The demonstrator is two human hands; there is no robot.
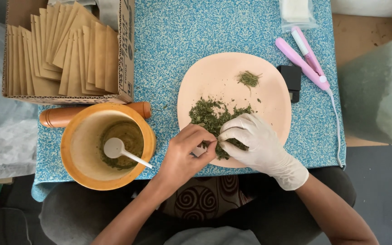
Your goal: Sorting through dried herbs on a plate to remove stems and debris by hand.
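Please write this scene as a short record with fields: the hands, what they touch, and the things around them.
left hand: bare, fingertips pinching a thin stem over the plate
right hand: white glove, resting on the herbs, fingertips meeting the left hand
herbs: green pile on the plate, small separate tuft
plate: round, pale peach
mortar: orange, green powder and white spoon inside
pestle: orange, lying behind the mortar
box: cardboard, brown paper pouches
pink tool: corded, right of plate
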